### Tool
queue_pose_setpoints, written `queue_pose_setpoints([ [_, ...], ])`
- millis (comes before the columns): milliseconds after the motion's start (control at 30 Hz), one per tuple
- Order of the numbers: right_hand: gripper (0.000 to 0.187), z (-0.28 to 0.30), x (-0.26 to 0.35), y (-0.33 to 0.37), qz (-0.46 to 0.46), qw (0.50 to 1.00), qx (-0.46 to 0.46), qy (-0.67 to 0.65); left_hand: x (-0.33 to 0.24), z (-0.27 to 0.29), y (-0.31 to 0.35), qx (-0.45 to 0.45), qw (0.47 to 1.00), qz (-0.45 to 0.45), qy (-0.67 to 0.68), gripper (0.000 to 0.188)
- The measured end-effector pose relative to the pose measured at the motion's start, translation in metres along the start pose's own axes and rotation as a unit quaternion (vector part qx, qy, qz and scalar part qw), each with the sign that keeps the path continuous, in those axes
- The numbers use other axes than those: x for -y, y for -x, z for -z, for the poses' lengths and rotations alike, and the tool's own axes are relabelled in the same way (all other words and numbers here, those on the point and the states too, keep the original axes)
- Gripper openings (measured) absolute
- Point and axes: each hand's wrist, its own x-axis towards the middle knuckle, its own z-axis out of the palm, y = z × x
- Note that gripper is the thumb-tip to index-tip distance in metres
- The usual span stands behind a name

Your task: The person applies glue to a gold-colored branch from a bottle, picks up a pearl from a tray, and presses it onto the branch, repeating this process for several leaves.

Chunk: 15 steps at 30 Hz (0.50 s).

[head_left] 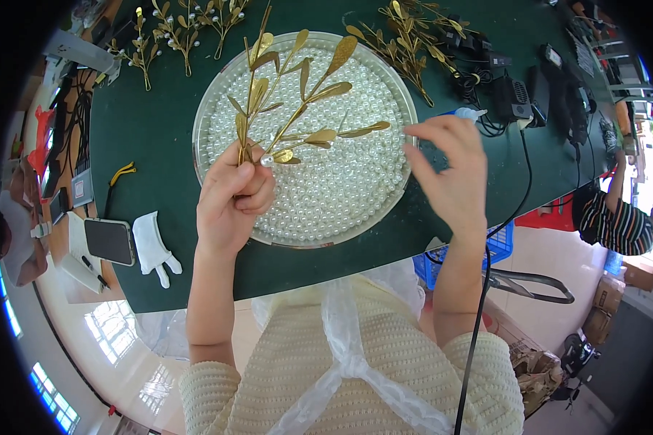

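My left hand is closed around the stems of a gold leaf branch, held over a round tray. A white pearl bead shows on the branch beside my thumb. Many loose pearl beads fill the tray. Over the tray's right rim is my right hand, with thumb and forefinger apart and nothing visible between them. Just behind that hand is a small translucent bottle with a pale tip, mostly hidden by the fingers.
Gold branches with pearls lie at the far left of the green table, and more gold branches at the far right. Black adapters and cables crowd the right side. A phone and white glove lie left.
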Motion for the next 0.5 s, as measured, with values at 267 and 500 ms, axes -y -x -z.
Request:
queue_pose_setpoints([
  [267,0.011,-0.021,0.010,-0.006,0.024,0.985,0.144,0.094,0.000,0.001,0.000,-0.006,1.000,0.000,0.000,0.019],
  [500,0.009,-0.024,0.012,-0.008,0.023,0.982,0.162,0.090,0.000,0.001,0.000,-0.008,1.000,-0.003,-0.003,0.020],
])
